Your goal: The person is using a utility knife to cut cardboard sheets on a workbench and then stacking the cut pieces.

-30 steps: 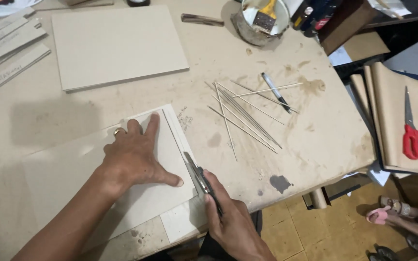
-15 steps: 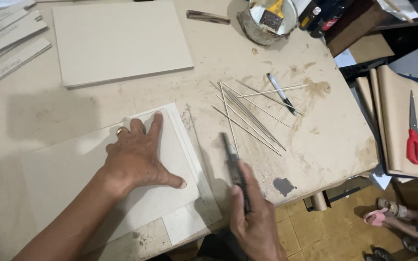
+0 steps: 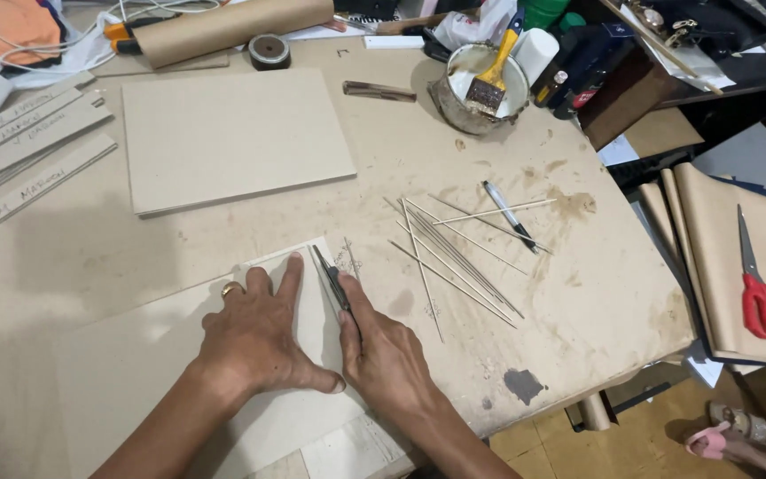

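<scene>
Head view: a person is cutting along the edge of a pale grey cardboard sheet [image 3: 223, 390] on the stained worktable [image 3: 578, 293].

The left hand [image 3: 259, 341], fingers spread flat, is pinning the sheet so it cannot slip; the right hand [image 3: 383, 355] is gripping a slim dark utility knife [image 3: 330, 277], fingers wrapped tight, blade lying against the sheet's right edge.

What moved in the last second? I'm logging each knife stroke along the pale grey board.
The right hand carried the dark utility knife from the board's near end, briefly off it, up to the far end beside the left forefinger. The left hand stayed flat on the pale grey board; the thin offcut strips lay unmoved.
</scene>
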